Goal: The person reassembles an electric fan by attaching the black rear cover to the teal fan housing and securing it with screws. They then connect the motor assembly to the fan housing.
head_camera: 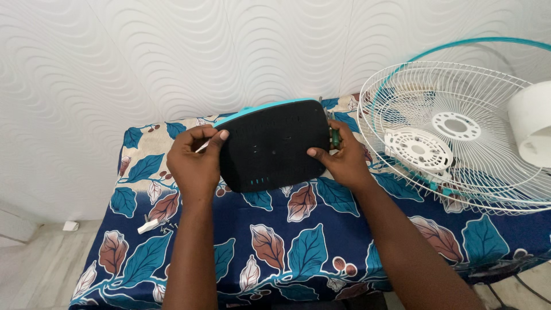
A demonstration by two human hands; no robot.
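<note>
In the middle of the frame both hands hold a black rounded plastic fan base with a teal edge (272,143), tilted up so its underside with small holes faces the camera, its lower edge near the surface covered with a dark blue cloth printed with teal and brown leaves (298,241). The left hand (198,158) has its grip closed on the left rim, thumb on the black face and fingers curled behind; a thin white object shows between its fingers, but what it is I cannot tell. The right hand (341,158) closes on the right rim, thumb on the face. Both forearms rise from the bottom of the frame. At the right lie white wire fan grilles with a teal ring (453,132). A small white piece (148,226) lies at the lower left of the cloth.
</note>
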